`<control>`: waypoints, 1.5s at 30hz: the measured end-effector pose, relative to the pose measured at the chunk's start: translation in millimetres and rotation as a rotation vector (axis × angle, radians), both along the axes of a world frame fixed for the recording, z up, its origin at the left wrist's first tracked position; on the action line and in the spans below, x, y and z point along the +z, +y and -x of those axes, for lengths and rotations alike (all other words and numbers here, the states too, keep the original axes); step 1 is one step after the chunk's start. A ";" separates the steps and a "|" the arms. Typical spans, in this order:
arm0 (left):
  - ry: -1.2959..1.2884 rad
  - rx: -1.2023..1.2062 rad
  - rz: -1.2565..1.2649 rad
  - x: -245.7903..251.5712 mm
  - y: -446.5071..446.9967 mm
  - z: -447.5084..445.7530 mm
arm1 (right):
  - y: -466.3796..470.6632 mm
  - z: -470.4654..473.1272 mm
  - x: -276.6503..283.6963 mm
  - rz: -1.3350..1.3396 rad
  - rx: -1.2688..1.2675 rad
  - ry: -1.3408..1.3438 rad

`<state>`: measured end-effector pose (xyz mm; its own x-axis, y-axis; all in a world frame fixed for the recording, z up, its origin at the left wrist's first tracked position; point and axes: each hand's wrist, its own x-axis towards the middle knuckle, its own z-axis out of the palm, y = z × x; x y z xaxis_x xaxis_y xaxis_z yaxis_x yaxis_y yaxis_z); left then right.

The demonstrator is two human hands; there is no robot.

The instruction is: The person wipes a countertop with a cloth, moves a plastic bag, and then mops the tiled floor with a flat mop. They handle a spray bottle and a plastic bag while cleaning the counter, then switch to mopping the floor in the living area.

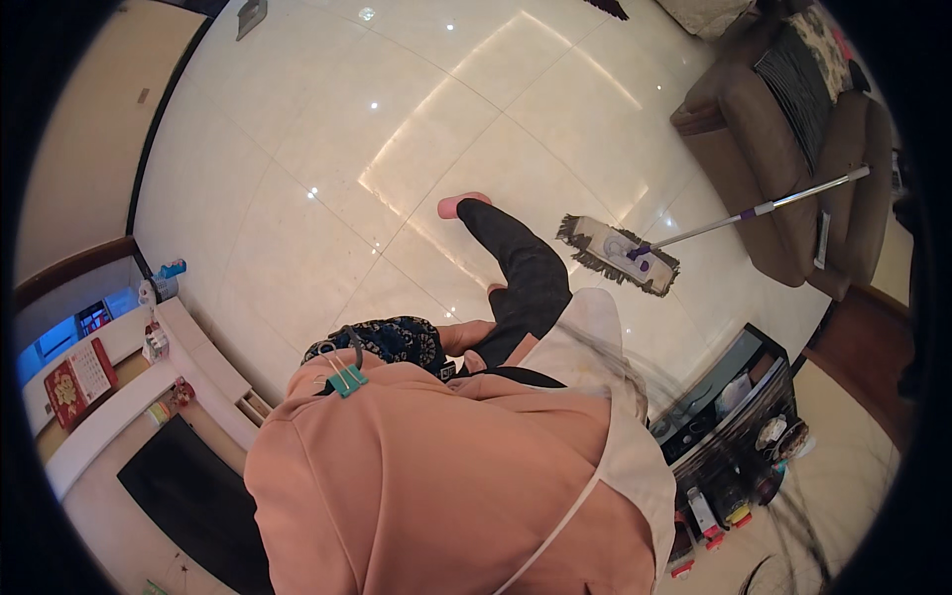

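My left hand [467, 338] comes out of a dark patterned sleeve cover [394, 341] and lies against my dark trousers [532, 260]; its fingers are mostly hidden, so its grip does not show. My right hand is out of view. A pink slipper [448, 207] is on my foot on the shiny tiled floor. To the right, a flat mop's fringed head [619, 254] rests on the tiles, pad side with purple joint showing, and its metal handle [807, 195] slants up to the brown sofa. A green binder clip [346, 379] is clipped on my peach top, beside a pale apron [576, 342].
The brown sofa [766, 163] stands at the upper right. At lower right is a glass-topped black cabinet [725, 398] bearing jars and bottles. On the left are a pale shelf unit [201, 349], a red calendar [80, 381] and a black screen [190, 506]. A dustpan-like object [251, 16] lies far off.
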<state>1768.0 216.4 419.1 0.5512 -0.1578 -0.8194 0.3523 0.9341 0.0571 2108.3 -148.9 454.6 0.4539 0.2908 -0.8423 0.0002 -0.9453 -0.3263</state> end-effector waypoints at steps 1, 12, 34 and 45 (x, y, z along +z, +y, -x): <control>0.037 -0.023 -0.009 1.0 0.2 -2.6 | -4.0 -3.0 -2.9 0.002 0.003 0.010; -0.107 0.013 -0.156 -36.9 4.7 -13.6 | 3.8 -72.3 -7.8 -0.052 -0.029 0.112; 0.473 -0.559 -0.297 -40.7 216.7 -160.0 | 574.3 -668.5 -89.9 -0.332 0.077 -0.872; 0.550 -0.212 0.244 24.5 341.0 -258.5 | 635.2 -663.8 -100.4 -0.774 -0.601 -0.207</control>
<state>2026.4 557.4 443.7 -0.0037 -0.4354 -0.9002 0.4481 0.8041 -0.3908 2772.1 486.3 354.2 0.8217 0.4001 -0.4058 -0.2812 -0.3345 -0.8994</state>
